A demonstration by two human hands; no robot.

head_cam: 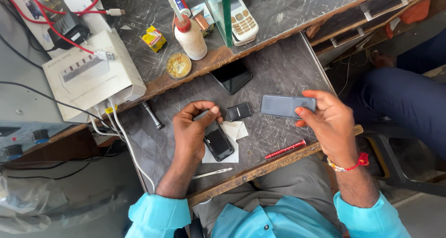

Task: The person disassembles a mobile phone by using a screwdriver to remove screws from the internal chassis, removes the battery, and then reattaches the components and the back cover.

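Holding tight, the left hand [193, 131] grips a small open phone [217, 142] with its back off. This phone rests on a white paper [233, 135], and everything else is placed from it. Far to its left sits a white box [88, 73] with white cables. Just left of it and a bit up lies a dark metal rod [152, 115]. Below it lies 1 pair of tweezers [213, 173]. Just above and right of it lies a black battery [239, 111]. Higher up stands a white glue bottle [190, 37]. To its right lies a red screwdriver [282, 150]. Farther right, the right hand [331, 122] pinches a grey back cover [286, 106] in the air.
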